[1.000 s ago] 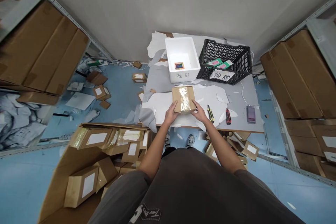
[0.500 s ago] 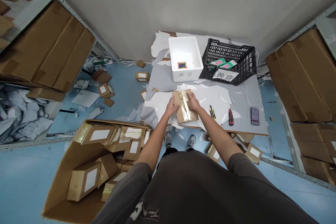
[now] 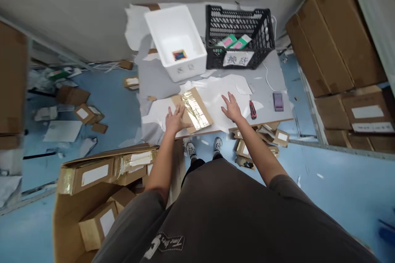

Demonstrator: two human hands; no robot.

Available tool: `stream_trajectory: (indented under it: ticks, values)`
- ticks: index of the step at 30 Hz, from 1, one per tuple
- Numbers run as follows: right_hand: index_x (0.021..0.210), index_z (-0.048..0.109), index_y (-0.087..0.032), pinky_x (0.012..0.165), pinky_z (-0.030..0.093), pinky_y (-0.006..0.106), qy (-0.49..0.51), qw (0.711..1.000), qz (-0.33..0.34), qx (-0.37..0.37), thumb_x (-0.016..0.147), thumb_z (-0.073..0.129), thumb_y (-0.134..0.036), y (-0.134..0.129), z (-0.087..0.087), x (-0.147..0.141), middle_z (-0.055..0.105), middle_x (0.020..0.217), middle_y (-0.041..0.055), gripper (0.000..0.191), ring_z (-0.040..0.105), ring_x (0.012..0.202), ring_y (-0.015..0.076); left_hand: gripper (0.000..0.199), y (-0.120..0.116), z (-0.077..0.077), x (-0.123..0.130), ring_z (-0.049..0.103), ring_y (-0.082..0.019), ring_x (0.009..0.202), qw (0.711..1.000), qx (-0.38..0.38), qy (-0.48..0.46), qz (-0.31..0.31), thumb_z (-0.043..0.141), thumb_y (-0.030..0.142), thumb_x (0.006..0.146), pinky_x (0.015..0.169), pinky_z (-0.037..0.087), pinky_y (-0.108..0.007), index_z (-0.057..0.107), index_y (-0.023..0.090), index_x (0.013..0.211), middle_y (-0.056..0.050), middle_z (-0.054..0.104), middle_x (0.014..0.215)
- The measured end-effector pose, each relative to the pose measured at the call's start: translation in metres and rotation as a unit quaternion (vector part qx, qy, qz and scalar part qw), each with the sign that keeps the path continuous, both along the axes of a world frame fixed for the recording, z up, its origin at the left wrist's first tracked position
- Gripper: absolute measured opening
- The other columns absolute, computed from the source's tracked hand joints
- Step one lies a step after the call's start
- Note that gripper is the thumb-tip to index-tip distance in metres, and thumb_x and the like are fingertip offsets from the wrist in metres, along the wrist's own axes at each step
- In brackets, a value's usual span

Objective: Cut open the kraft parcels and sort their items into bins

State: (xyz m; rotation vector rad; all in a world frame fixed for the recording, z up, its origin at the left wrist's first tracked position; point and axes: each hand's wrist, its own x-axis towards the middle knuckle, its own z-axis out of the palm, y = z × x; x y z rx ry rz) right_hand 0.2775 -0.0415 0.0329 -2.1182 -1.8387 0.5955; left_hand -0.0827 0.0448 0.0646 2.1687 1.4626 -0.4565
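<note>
A flat cardboard box with shiny clear tape down its middle lies tilted on white paper near the table's front edge. My left hand rests at its left side, fingers spread, touching the cardboard. My right hand is apart from the box, over the white paper, with its fingers spread and nothing visible in it. The yellow and black utility knife cannot be seen; the right hand covers about that spot. A red and black utility knife lies to the right of this hand.
Behind the box stand a white foam bin and a black plastic crate with green and pink packs inside. A phone lies at the right. A large carton of taped boxes sits at lower left; shelves with cartons stand right.
My right hand has let go of the box and moved right, opening. My left hand has loosened and stays at the box, which has turned. The view has shifted right.
</note>
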Motion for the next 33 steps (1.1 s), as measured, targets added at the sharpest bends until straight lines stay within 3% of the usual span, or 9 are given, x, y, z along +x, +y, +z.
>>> stream_trajectory:
  ticks: [3, 7, 11, 15, 19, 23, 26, 29, 33]
  values:
    - [0.172, 0.041, -0.017, 0.133, 0.028, 0.069, -0.029, 0.998, -0.039, -0.034, 0.103, 0.058, -0.039, -0.028, -0.020, 0.044, 0.027, 0.183, 0.0195, 0.074, 0.024, 0.167, 0.0436, 0.141, 0.000, 0.000, 0.007, -0.004, -0.053, 0.171, 1.000, 0.005, 0.013, 0.013, 0.081, 0.088, 0.073, 0.136, 0.027, -0.065, 0.011, 0.033, 0.182, -0.002, 0.007, 0.190]
    - [0.168, 0.046, -0.013, 0.131, 0.034, 0.064, -0.011, 0.994, -0.082, -0.067, 0.106, 0.055, -0.041, -0.044, -0.068, 0.079, 0.045, 0.171, 0.0238, 0.069, 0.037, 0.159, 0.0417, 0.139, -0.003, -0.003, 0.022, -0.005, -0.051, 0.172, 0.999, 0.017, 0.004, 0.051, 0.081, 0.087, 0.076, 0.140, 0.022, -0.065, 0.011, 0.029, 0.182, 0.000, 0.007, 0.190]
    - [0.155, 0.058, -0.008, 0.121, 0.047, 0.055, 0.005, 0.984, -0.117, -0.134, 0.103, 0.060, -0.035, -0.036, -0.117, 0.078, 0.063, 0.149, 0.0260, 0.059, 0.054, 0.140, 0.0398, 0.135, -0.007, -0.005, 0.032, -0.004, -0.050, 0.172, 0.997, 0.025, -0.002, 0.077, 0.082, 0.081, 0.081, 0.142, 0.019, -0.065, 0.009, 0.030, 0.182, 0.002, 0.006, 0.190]
    - [0.144, 0.062, -0.008, 0.111, 0.053, 0.047, 0.023, 0.976, -0.139, -0.169, 0.099, 0.063, -0.030, -0.027, -0.135, 0.064, 0.068, 0.137, 0.0238, 0.050, 0.064, 0.125, 0.0343, 0.141, -0.011, -0.002, 0.038, -0.004, -0.051, 0.172, 0.997, 0.018, 0.018, 0.078, 0.084, 0.085, 0.076, 0.139, 0.026, -0.064, 0.011, 0.028, 0.182, -0.004, 0.008, 0.190]
    - [0.134, 0.063, -0.008, 0.109, 0.054, 0.046, 0.022, 0.976, -0.143, -0.161, 0.101, 0.055, -0.025, -0.010, -0.114, 0.058, 0.072, 0.131, 0.0244, 0.038, 0.068, 0.119, 0.0324, 0.150, -0.007, -0.001, 0.037, -0.002, -0.051, 0.172, 0.999, 0.026, 0.006, 0.048, 0.087, 0.087, 0.069, 0.135, 0.032, -0.062, 0.009, 0.026, 0.182, -0.012, 0.011, 0.189]
    - [0.156, 0.046, -0.009, 0.102, 0.057, 0.049, 0.011, 0.989, -0.116, -0.096, 0.104, 0.050, -0.031, 0.035, -0.068, 0.036, 0.076, 0.124, 0.0216, 0.057, 0.071, 0.111, 0.0359, 0.153, 0.016, -0.003, 0.027, -0.003, -0.046, 0.173, 0.999, 0.030, -0.040, 0.019, 0.089, 0.085, 0.068, 0.137, 0.029, -0.056, 0.005, 0.027, 0.182, -0.014, 0.008, 0.189]
    - [0.170, 0.031, -0.013, 0.100, 0.057, 0.052, 0.034, 0.998, -0.012, -0.061, 0.108, 0.045, -0.039, 0.075, -0.024, -0.011, 0.077, 0.124, 0.0188, 0.069, 0.072, 0.109, 0.0387, 0.162, 0.035, -0.005, 0.022, -0.013, -0.048, 0.172, 0.999, 0.003, -0.044, 0.006, 0.089, 0.088, 0.064, 0.137, 0.025, -0.059, -0.002, 0.022, 0.182, -0.016, -0.002, 0.189]
    - [0.174, 0.025, -0.016, 0.103, 0.055, 0.055, 0.040, 0.993, 0.089, -0.066, 0.110, 0.041, -0.048, 0.103, 0.014, -0.074, 0.076, 0.132, 0.0190, 0.073, 0.072, 0.114, 0.0415, 0.164, 0.044, -0.006, 0.023, -0.018, -0.049, 0.171, 0.999, -0.023, -0.043, 0.005, 0.087, 0.090, 0.064, 0.138, 0.020, -0.060, -0.005, 0.022, 0.181, -0.013, -0.008, 0.189]
    - [0.173, 0.032, -0.014, 0.105, 0.054, 0.054, -0.009, 0.987, 0.097, -0.131, 0.113, 0.036, -0.045, 0.121, 0.040, -0.140, 0.076, 0.135, 0.0213, 0.068, 0.072, 0.118, 0.0405, 0.159, 0.044, -0.007, 0.026, -0.019, -0.047, 0.171, 0.998, -0.041, -0.038, 0.027, 0.086, 0.090, 0.065, 0.139, 0.014, -0.062, -0.005, 0.029, 0.181, -0.005, -0.009, 0.189]
